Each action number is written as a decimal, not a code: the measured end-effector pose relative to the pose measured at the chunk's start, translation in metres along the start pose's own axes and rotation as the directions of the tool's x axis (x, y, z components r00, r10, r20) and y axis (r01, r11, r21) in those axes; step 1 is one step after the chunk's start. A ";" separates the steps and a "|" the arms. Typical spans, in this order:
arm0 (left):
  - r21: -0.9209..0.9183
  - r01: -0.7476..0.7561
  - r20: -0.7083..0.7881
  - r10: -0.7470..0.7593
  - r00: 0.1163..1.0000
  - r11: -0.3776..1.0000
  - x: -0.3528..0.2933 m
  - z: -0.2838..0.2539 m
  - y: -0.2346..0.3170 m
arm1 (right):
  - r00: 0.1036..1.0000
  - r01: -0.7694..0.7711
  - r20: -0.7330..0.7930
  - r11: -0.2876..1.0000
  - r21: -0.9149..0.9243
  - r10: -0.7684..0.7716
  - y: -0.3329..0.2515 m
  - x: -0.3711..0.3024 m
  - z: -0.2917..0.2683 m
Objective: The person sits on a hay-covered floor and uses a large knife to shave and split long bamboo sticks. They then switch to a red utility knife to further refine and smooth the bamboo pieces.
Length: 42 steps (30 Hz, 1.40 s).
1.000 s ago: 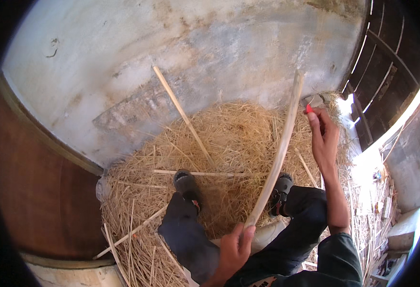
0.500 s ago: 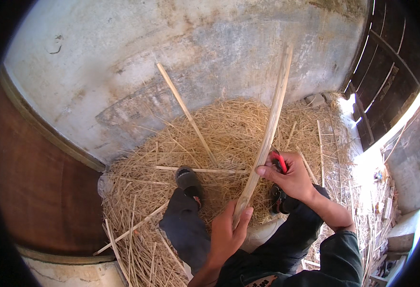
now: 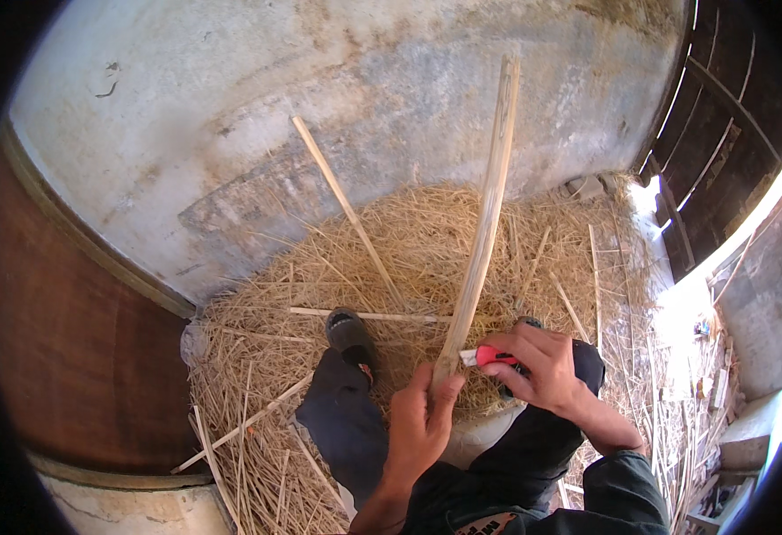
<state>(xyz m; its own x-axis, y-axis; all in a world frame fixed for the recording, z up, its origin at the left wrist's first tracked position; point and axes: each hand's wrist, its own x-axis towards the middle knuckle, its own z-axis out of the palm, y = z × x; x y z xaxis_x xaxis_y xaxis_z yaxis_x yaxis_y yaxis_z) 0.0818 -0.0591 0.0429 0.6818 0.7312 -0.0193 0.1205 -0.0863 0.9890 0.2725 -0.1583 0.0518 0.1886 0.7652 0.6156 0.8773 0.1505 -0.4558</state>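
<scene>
A long, pale, slightly curved wooden strip (image 3: 483, 227) rises from my left hand (image 3: 422, 428), whose fingers and thumb are wrapped round its lower end. My right hand (image 3: 538, 370) grips a red utility knife (image 3: 495, 356) just right of the strip. The knife's short pale blade points left at the strip's edge, a little above my left thumb; whether it touches I cannot tell. Below the strip, between my legs, part of a pale rounded object (image 3: 489, 437) shows.
Straw and shavings (image 3: 409, 232) cover the floor. A wooden stick (image 3: 346, 209) leans against the stained wall (image 3: 230, 98); another stick (image 3: 373, 316) lies across the straw. My sandalled left foot (image 3: 352, 337) stands nearby. A brown panel (image 3: 88, 330) is at left, dark slatted boards (image 3: 712, 116) at right.
My right hand has moved down along the strip and off it, turning the knife so its blade points left. The strip's upper end has swung left and stands more upright.
</scene>
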 end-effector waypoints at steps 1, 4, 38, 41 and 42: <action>-0.012 -0.001 0.011 0.001 1.000 1.000 -0.001 0.001 0.000 | 1.000 0.017 0.005 1.000 -0.026 -0.016 -0.002 -0.002 0.002; 0.000 -0.019 0.033 0.019 0.999 1.000 -0.001 0.005 0.000 | 0.999 0.032 -0.023 0.998 -0.049 -0.034 -0.008 -0.006 0.007; 0.172 0.062 0.052 -0.072 0.996 0.983 -0.047 0.010 -0.012 | 0.773 -0.513 -0.265 0.814 0.271 0.576 0.051 0.011 -0.046; 0.139 0.036 0.011 -0.038 0.999 0.990 -0.035 0.008 -0.018 | 0.792 -0.491 -0.051 0.684 0.539 0.608 0.024 0.006 -0.027; 0.149 0.026 0.010 -0.027 1.000 0.989 -0.032 0.006 -0.018 | 0.813 -0.478 0.001 0.667 0.571 0.582 0.018 0.005 -0.022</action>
<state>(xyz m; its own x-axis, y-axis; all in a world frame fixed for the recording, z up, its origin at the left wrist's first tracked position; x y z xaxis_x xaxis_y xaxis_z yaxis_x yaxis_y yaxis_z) 0.0623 -0.0850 0.0249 0.6853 0.7267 -0.0478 0.2438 -0.1671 0.9553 0.2992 -0.1655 0.0605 0.6636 0.7105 0.2342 0.2424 0.0920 -0.9658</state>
